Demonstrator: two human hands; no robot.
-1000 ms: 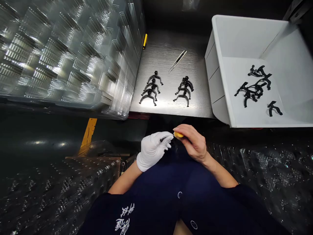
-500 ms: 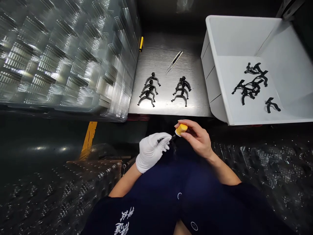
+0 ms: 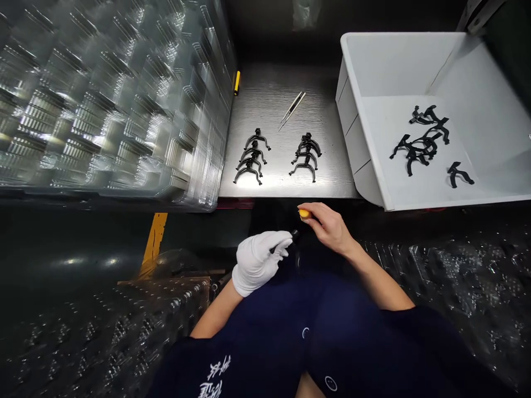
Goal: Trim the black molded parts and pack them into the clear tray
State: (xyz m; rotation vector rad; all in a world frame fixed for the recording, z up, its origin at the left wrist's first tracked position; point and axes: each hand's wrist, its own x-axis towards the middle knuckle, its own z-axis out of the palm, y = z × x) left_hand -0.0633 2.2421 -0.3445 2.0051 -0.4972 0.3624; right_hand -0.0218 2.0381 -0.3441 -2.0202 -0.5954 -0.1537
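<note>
My left hand (image 3: 259, 262), in a white glove, is closed around a small black plastic part (image 3: 293, 236), and only its end shows past the fingers. My right hand (image 3: 327, 226) is bare and pinches a small yellow-handled tool (image 3: 305, 214) between thumb and fingers. Most of that tool is hidden in the grip. Its yellow end sits just above and to the right of the black part. Both hands are held over my dark navy lap.
Stacked clear plastic trays (image 3: 112, 99) fill the upper left. On a dark metal table (image 3: 282, 83) lie tweezers (image 3: 292, 109) and two groups of black parts (image 3: 251, 160) (image 3: 306, 157). A white bin (image 3: 398, 66) holds several more black parts.
My right hand has drawn slightly up and away from the left, and less of the yellow tool shows. The whole view has shifted slightly as my head moved.
</note>
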